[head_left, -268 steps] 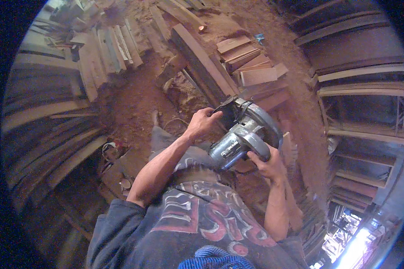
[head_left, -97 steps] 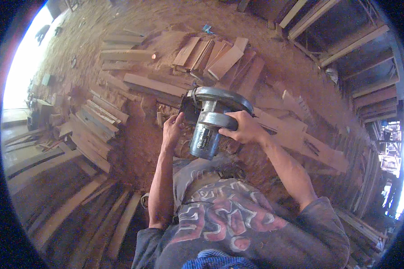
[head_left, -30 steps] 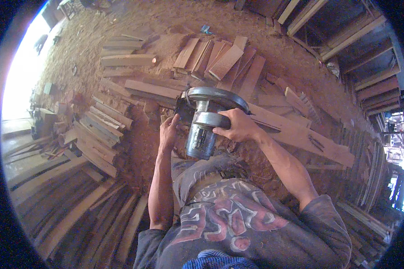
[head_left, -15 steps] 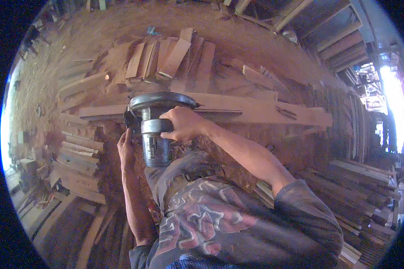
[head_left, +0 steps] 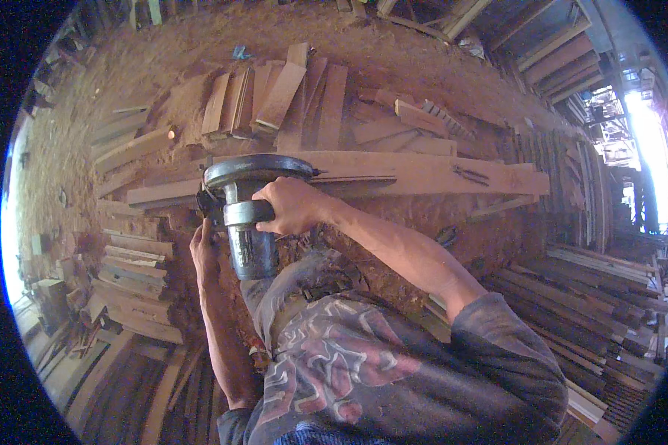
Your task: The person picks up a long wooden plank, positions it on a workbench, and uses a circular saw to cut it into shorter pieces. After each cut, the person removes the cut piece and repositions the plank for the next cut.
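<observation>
A circular saw (head_left: 251,248) with a round metal guard and a silver-grey motor housing rests over a long wooden plank (head_left: 430,174). My right hand (head_left: 295,206) is wrapped round its top handle. On the saw's left side, my left hand (head_left: 205,245) reaches up with bent fingers against a black part of the saw; the fingertips are partly hidden. A narrow dark line runs along the plank to the right of the guard. The blade itself is out of sight. A dark two-armed tool, resembling pliers (head_left: 470,176), lies on the plank further right.
Short cut boards (head_left: 282,96) lie side by side beyond the plank. Stacked boards (head_left: 137,278) stand at the left, and long timber (head_left: 594,319) fills the lower right. Sawdust covers the ground (head_left: 156,59). A blue scrap (head_left: 240,53) lies at the far side.
The saw has moved slightly left along the plank, with both my hands going along. Dusty haze over the boards behind it has thinned. The whole view has shifted a little.
</observation>
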